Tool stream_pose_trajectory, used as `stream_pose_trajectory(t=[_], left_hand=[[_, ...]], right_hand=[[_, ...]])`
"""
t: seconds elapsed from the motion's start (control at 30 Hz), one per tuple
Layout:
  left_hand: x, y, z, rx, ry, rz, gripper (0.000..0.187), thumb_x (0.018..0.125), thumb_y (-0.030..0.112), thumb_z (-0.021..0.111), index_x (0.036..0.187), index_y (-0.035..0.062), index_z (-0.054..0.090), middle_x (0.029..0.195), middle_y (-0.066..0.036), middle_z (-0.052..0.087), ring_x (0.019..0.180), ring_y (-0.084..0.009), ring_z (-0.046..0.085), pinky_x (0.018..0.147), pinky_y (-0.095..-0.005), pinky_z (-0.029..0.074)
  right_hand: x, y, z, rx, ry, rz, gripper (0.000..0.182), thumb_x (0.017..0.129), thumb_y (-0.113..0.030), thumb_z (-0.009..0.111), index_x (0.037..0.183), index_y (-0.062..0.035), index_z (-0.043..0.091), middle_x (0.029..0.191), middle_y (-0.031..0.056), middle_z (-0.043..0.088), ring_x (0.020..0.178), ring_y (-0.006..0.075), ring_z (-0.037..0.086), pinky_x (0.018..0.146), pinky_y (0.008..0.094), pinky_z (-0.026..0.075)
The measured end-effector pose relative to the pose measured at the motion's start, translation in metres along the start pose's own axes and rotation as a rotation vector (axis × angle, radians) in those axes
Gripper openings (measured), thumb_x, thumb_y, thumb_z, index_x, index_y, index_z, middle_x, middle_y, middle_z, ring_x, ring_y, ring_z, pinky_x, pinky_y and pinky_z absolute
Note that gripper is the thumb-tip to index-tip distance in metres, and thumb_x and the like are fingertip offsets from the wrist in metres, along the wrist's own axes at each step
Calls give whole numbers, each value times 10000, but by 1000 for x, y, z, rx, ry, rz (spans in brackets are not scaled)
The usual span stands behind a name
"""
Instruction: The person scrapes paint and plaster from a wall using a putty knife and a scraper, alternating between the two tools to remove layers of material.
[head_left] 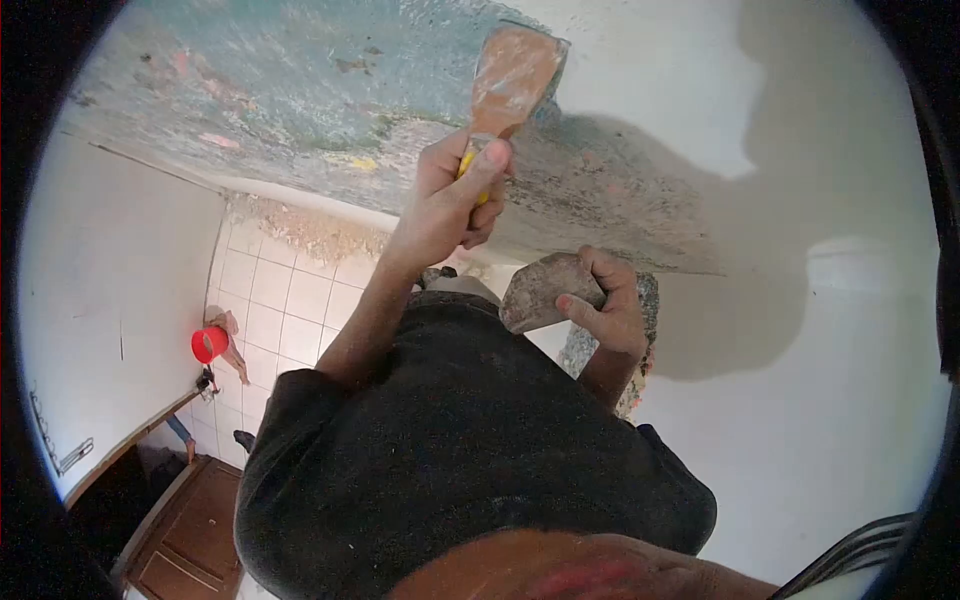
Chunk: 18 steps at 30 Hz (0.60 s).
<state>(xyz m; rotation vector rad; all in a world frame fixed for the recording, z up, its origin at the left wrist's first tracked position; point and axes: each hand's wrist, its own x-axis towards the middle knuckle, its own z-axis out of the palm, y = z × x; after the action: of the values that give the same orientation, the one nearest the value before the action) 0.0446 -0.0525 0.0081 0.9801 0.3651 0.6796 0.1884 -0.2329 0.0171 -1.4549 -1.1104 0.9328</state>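
My left hand [455, 195] is wrapped round the yellow handle of a putty knife [517, 75], thumb laid along the top. Its broad, dusty blade points up the picture, the tip right at the edge between the patchy blue-grey wall surface [300, 75] and smooth white plaster [640, 60]. My right hand [615, 305] grips a rough grey-brown lump of stone [550, 290], fingers over one end and thumb on its near face. The stone is held in front of my dark shirt [480, 440], lower than the blade.
White floor tiles [275, 290] show at left, with crumbled debris [300, 235] along the wall's foot. A red container [209, 344] is beside another person's bare limb [236, 360]. A brown panelled door [190, 530] is at lower left. Dark cables [860, 545] run at lower right.
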Motion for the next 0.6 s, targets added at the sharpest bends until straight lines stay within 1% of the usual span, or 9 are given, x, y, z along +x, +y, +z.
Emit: stream_pose_trajectory(t=[0.1,0.13,0.2,0.3,0.43,0.53,0.6], left_hand=[[-8,6,-11,-48,-45,-22,336,992,389,526,914,62,537,527,22,407,378,-41,318,323,-233,235],[-6,2,-9,8,-25,8,358,1004,413,477,936,66,529,481,17,363,327,-48,279,294,-230,232],[-1,2,-5,-22,-44,9,369,1000,424,480,934,64,533,475,19,357,326,-48,280,294,-230,234],[-1,0,-10,-5,-56,4,374,999,426,480,933,62,533,474,20,354,328,-50,285,295,-233,234],[4,3,-3,-37,-72,-10,365,1001,421,478,933,67,534,474,21,350,331,-53,289,299,-235,234],[-1,5,-11,-31,-53,-41,333,978,403,550,889,83,530,517,29,391,380,-46,330,334,-239,244],[1,5,-10,-20,-40,-20,335,993,394,513,913,70,533,499,20,376,355,-54,317,315,-236,243]], right_hand=[[-8,7,-8,43,-6,-1,283,716,-158,760,776,-56,503,739,-30,471,699,77,401,623,248,346],[-6,7,-7,52,0,0,294,731,-170,763,766,-63,492,732,-29,464,697,75,403,616,251,347],[-3,7,-5,66,16,7,324,760,-194,770,745,-77,469,719,-28,450,692,72,407,602,257,349],[-9,6,-11,-28,4,34,258,718,-135,751,806,-47,525,778,-35,488,739,68,425,651,241,367],[-12,15,-13,-3,39,59,273,713,-137,765,841,-42,543,795,-29,519,761,67,453,680,241,392],[-13,9,-13,19,32,69,286,709,-141,771,850,-41,543,799,-26,535,764,68,465,686,245,403],[-14,11,-17,37,-8,44,282,712,-134,769,849,-42,541,796,-27,541,762,68,470,682,249,407]])
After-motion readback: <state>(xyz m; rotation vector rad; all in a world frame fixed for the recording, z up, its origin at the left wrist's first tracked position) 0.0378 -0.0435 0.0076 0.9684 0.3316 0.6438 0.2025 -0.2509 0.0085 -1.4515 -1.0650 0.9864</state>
